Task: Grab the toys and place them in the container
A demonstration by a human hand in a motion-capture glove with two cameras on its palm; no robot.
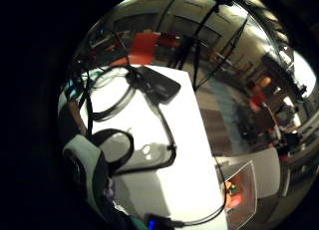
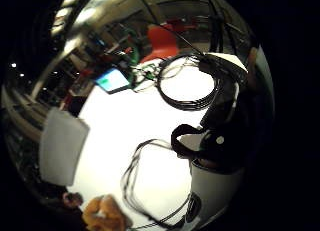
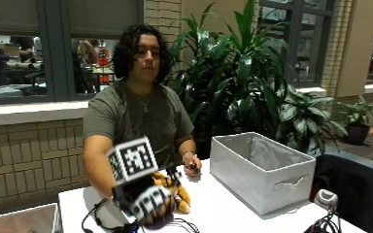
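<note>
Plush toy [image 3: 176,194] beside fabric container [image 3: 262,171]

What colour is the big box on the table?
The rectangular fabric container is light grey, best seen in the outside view.

Outside view faces person across table [image 3: 238,213], 2 palm views share tabletop

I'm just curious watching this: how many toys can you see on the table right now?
1: an orange-yellow plush toy lies on the white table, just behind the black-gloved right hand and left of the grey fabric container. The hand may hide others.
</note>
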